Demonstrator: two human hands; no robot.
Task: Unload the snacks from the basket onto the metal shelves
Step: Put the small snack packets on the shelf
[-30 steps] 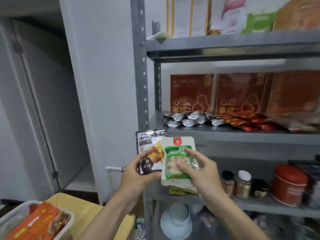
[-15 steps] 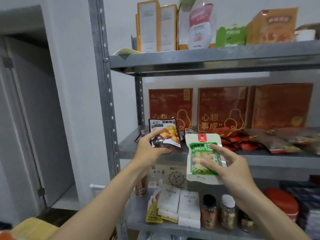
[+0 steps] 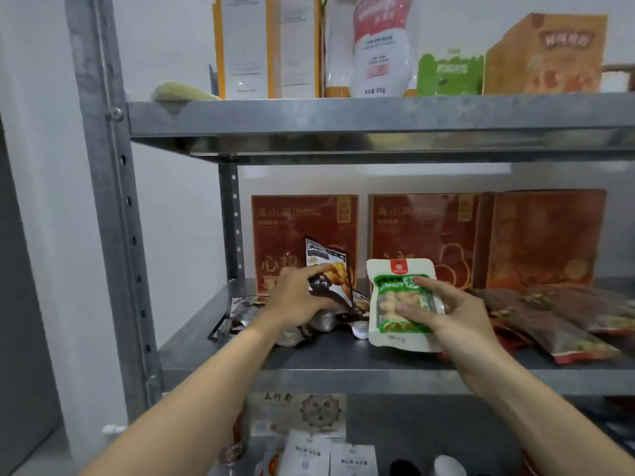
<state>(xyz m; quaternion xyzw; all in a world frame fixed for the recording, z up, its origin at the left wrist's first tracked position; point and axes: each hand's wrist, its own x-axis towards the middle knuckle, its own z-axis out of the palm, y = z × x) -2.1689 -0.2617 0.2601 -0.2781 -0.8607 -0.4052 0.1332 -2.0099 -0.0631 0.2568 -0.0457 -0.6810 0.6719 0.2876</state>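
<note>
My left hand (image 3: 295, 297) grips a dark snack packet (image 3: 328, 269) with yellow pieces printed on it, holding it tilted over the silver packets (image 3: 319, 321) on the middle metal shelf (image 3: 343, 369). To its right, my right hand (image 3: 446, 314) holds a white and green peanut packet (image 3: 400, 300) upright, its lower edge just above the shelf surface. The basket is out of view.
Red gift boxes (image 3: 426, 238) stand along the back of the middle shelf, and red and brown packets (image 3: 567, 324) lie at its right. The upper shelf (image 3: 343, 115) carries boxes and a white pouch. The grey upright post (image 3: 106, 201) stands at left. Small packets and jars sit on the shelf below.
Both hands have moved up and forward from below the shelf edge to over the middle shelf, each carrying its packet. The view has risen and come closer to the shelves.
</note>
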